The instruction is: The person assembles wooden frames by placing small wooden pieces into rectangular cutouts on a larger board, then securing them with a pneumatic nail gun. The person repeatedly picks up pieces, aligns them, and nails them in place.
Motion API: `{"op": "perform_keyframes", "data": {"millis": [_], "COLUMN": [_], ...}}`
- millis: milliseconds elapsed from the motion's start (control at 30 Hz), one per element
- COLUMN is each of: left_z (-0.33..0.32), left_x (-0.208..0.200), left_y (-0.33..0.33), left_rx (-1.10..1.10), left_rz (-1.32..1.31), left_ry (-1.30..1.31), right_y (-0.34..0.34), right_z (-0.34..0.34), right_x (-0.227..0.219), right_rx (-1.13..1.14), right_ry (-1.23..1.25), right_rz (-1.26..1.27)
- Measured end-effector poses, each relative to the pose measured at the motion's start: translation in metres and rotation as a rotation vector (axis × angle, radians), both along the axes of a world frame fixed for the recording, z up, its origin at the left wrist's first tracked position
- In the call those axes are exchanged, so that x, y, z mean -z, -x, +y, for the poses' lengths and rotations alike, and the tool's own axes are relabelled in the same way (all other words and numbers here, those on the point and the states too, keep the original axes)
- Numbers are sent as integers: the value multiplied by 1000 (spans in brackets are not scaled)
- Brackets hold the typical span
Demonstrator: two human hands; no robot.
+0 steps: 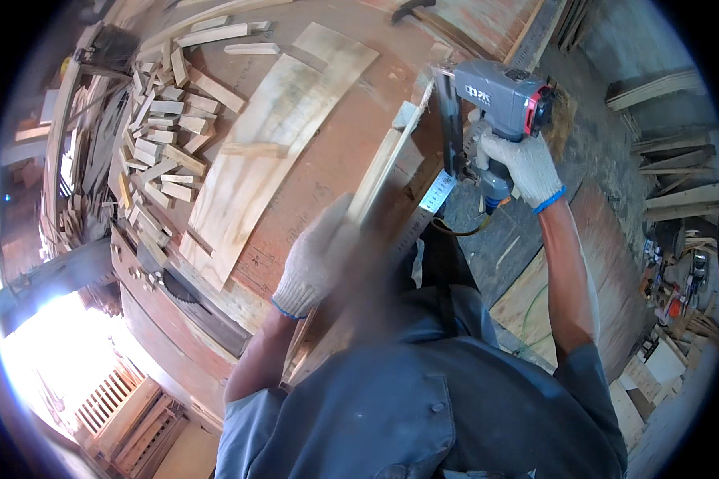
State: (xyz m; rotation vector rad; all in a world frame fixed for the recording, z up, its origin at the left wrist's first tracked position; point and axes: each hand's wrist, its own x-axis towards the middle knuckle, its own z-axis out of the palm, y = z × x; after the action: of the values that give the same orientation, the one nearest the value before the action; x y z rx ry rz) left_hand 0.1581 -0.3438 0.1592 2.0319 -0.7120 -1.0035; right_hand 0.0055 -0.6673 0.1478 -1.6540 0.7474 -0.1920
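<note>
1. My right hand [527, 166], in a white knit glove with a blue cuff, is wrapped tight around the grip of a grey nail gun [495, 104] with a red band at its rear end.
2. The nail gun sits at the far right edge of the tabletop [327, 160], its long dark magazine pointing down beside a narrow wooden strip [383, 168].
3. A dark hose [459, 231] loops out below the gun's handle, just under my wrist.
4. My left hand [315, 259], gloved the same way, lies palm down with fingers closed over the near end of that wooden strip, pressing on it; the glove is blurred, so I cannot tell how firmly the fingers curl.
5. The strip runs diagonally from my left hand up toward the gun's nose.
6. To the left of the strip, a pale plywood sheet [256, 160] lies flat on the reddish tabletop.
7. Further left, a heap of short wood offcuts [164, 136] is piled along the edge.
8. A circular saw blade [180, 287] shows at the near left edge of the tabletop.
</note>
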Motion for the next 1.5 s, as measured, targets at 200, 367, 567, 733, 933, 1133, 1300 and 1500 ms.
{"op": "perform_keyframes", "data": {"millis": [200,367,567,733,933,1133,1300,1500], "left_z": [-4,-2,-2,-6,-22,-21,-22,-24], "left_x": [6,3,2,-10,-32,-1,-1,-4], "left_y": [9,10,13,12,27,37,35,41], "left_rx": [-87,-106,-152,-85,-54,-99,-97,-97], "left_rz": [-22,-9,-11,-133,-309,-608,-630,-647], "left_ry": [-24,-22,-36,-105,-277,-282,-297,-345], "right_y": [1,0,-1,-3,-8,-13,-9,39], "right_z": [3,5,6,5,7,2,-1,31], "right_x": [15,8,11,9,3,1,6,-1], "right_rx": [60,45,68,41,29,57,7,-17], "right_ry": [-127,-129,-150,-134,-74,-142,-144,-470], "right_rz": [-104,-92,-124,-82,-78,-79,-194,-212]}}
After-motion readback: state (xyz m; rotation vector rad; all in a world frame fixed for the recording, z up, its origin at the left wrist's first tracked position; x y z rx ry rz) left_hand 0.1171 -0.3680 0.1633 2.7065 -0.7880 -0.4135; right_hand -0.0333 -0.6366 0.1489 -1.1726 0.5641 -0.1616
